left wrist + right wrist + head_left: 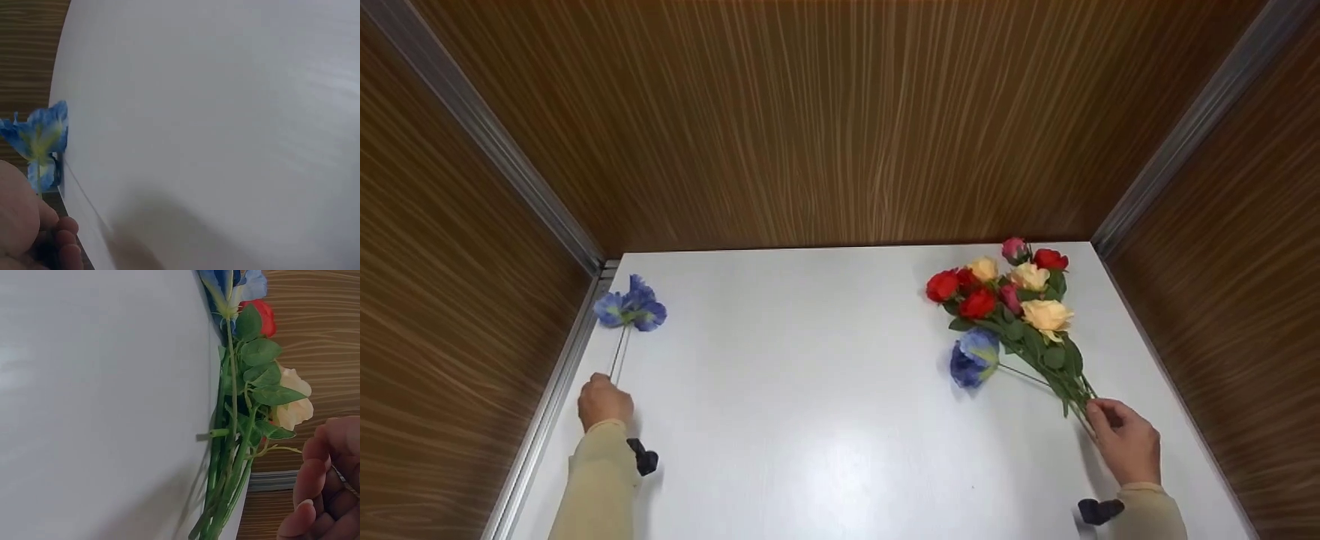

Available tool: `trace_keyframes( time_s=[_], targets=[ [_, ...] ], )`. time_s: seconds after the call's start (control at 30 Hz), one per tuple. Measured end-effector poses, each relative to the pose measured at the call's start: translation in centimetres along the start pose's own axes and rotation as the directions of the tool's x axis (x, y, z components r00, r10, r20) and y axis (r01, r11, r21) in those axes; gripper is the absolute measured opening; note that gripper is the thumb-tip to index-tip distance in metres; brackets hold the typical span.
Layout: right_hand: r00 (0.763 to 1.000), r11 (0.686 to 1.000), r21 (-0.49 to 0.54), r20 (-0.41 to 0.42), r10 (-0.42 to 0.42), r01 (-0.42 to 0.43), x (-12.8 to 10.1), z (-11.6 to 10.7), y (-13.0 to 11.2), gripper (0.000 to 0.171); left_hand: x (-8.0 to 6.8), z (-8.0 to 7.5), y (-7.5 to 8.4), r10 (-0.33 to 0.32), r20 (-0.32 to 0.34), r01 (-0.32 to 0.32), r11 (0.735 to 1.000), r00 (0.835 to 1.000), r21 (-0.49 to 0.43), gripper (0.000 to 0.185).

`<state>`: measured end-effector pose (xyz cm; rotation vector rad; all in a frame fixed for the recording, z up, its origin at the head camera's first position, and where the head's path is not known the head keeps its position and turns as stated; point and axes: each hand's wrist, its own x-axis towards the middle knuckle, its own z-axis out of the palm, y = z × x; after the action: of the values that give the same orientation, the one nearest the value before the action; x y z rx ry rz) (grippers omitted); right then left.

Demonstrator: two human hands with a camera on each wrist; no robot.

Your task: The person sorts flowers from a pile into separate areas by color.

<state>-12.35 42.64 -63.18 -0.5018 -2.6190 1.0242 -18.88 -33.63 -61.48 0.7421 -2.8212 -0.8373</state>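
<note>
At the table's left edge my left hand pinches the thin stem of a blue flower. In the left wrist view the ruffled blue petals rise just above the curled fingers. On the right, my right hand has thumb and forefinger together by the lower stems of a rose bunch. A thin greenish stem runs to its curled fingers in the right wrist view. The bunch has red, pink and cream roses with green leaves. Another blue flower lies against it, its stem across the bunch.
A white table lies under everything. Wood-grain panels stand behind and on both sides, with grey metal strips at the corners. Black wrist mounts are on both sleeves.
</note>
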Motion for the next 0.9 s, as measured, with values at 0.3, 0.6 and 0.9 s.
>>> trace_keyframes(
  time_s=[0.3, 0.6, 0.9],
  targets=[
    [0.998, 0.989, -0.132, 0.02, -0.062, 0.064, 0.8, 0.2, 0.4, 0.033, -1.1, -0.4, -2.0, -0.071, -0.035, 0.072, 0.997, 0.997, 0.039, 0.031],
    [0.979, 0.975, -0.186, 0.184, -0.089, 0.124, 1.7, 0.5, 0.5, 0.042, -1.1, -0.3, -2.0, -0.093, -0.013, 0.094, 0.992, 0.996, 0.081, 0.032],
    [0.974, 0.97, -0.223, 0.223, -0.049, 0.1, 2.2, 0.5, 0.3, 0.03, -1.2, -0.1, -2.4, -0.081, -0.007, 0.081, 0.995, 0.997, 0.065, 0.031]
  ],
)
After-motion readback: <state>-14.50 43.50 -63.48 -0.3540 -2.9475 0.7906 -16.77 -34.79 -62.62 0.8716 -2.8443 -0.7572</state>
